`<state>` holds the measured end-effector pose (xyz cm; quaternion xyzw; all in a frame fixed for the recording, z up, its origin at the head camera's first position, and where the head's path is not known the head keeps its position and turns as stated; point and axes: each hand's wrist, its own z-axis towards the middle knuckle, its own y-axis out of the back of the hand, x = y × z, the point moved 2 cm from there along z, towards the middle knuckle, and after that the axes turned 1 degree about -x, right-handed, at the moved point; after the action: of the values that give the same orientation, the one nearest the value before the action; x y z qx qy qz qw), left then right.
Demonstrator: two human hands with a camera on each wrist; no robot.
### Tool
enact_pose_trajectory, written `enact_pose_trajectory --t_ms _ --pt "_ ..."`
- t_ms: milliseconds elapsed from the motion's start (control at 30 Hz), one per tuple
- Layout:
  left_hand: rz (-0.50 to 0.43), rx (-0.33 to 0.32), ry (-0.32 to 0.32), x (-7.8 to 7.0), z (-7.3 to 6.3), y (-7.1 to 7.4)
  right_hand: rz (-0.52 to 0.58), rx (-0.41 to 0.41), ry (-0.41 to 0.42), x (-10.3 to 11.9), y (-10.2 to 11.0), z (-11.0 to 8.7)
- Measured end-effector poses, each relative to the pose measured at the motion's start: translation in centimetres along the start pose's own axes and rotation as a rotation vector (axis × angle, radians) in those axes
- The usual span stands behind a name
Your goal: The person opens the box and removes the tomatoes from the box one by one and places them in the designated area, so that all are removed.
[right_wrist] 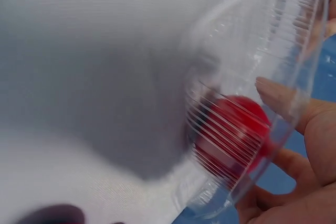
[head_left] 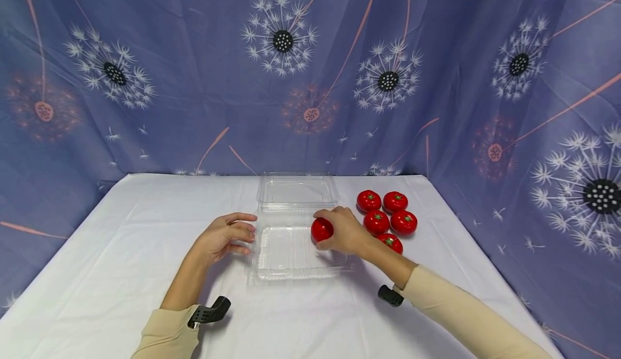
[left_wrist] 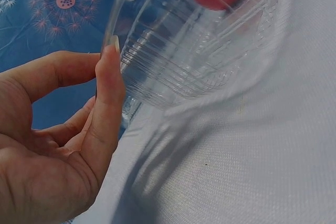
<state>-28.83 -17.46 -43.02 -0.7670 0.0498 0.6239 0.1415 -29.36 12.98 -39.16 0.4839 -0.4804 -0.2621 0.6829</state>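
Note:
A clear plastic clamshell box [head_left: 286, 270] lies on the table with its lid [head_left: 297, 189] folded back. Inside its right part, my right hand [head_left: 343, 230] holds a red tomato [head_left: 321, 230] between fingers and thumb. Through the ribbed wall in the right wrist view, the tomato [right_wrist: 231, 135] shows low in the box. On the other side, my left hand [head_left: 225, 236] has its fingers extended, fingertips touching the box's left rim. In the left wrist view the fingers [left_wrist: 107, 98] rest against the outside of that rim without gripping it.
Several more tomatoes [head_left: 375, 222] stand in a group right of the box, partly behind my right forearm. A white cloth [head_left: 160, 229] covers the table. Behind and to the right hangs a blue dandelion-print curtain [head_left: 194, 78].

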Motion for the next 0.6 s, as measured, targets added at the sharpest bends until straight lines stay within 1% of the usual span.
enact_pose_trajectory --t_ms 200,467,600 --pt "-0.008 -0.002 0.003 0.09 -0.14 0.02 -0.085 -0.036 0.026 0.13 -0.88 -0.1" --pt "0.0 -0.002 0.006 -0.15 -0.07 -0.04 -0.107 -0.057 0.043 -0.09 -1.06 -0.01" --pt "-0.001 -0.001 0.009 -0.02 -0.05 0.05 -0.112 -0.064 0.051 -0.15 -1.17 0.01"
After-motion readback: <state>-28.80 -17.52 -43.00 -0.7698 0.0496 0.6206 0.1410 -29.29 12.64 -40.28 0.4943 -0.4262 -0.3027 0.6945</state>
